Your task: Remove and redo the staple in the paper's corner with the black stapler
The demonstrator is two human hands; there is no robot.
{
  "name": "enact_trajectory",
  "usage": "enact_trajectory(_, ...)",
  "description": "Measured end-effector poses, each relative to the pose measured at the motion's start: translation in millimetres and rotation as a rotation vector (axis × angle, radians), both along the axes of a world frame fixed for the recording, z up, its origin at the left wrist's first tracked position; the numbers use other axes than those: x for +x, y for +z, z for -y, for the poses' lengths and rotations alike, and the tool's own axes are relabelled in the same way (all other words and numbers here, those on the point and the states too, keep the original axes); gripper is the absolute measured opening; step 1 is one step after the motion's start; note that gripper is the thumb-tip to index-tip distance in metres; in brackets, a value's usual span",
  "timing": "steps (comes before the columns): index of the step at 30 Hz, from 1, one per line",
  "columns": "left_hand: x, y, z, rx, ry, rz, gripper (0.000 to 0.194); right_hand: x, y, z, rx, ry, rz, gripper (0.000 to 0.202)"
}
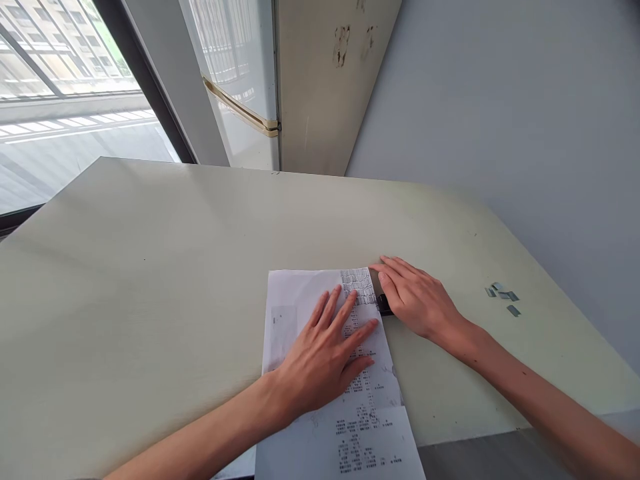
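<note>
1. We see printed paper (350,427) lying on the pale tabletop (200,267), reaching the bottom edge of our view.
2. Our left hand (317,360) rests on it palm down, fingers spread wide, gripping nothing.
3. Our right hand (415,297) lies just beside the paper's far right corner, fingers stretched forward and close together, over a black object (384,305) at the paper's right edge.
4. The hand mostly hides that object, so we cannot tell whether we grip it.
5. Several small greyish pieces (513,311) lie farther right, well apart from the paper.
</note>
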State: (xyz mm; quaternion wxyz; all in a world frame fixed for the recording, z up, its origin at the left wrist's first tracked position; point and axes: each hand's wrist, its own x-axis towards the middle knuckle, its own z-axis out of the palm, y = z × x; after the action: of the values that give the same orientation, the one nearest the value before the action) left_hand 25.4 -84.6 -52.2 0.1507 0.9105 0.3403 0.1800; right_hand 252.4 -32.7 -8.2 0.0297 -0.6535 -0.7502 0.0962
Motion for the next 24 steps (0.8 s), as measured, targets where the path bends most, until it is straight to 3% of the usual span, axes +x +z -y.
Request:
enact_trajectory(13, -0.6, 0.8, -1.0, -0.007, -0.003, 0.003, 0.053, -1.8, -0.2, -0.5, 0.059, -0.001, 0.019, 0.049)
enact_trajectory(24, -0.1, 1.7, 0.0, -0.027, 0.013, 0.026, 0.053, -4.0, 2.3, -0.5, 0.015, -0.009, 0.087, 0.05)
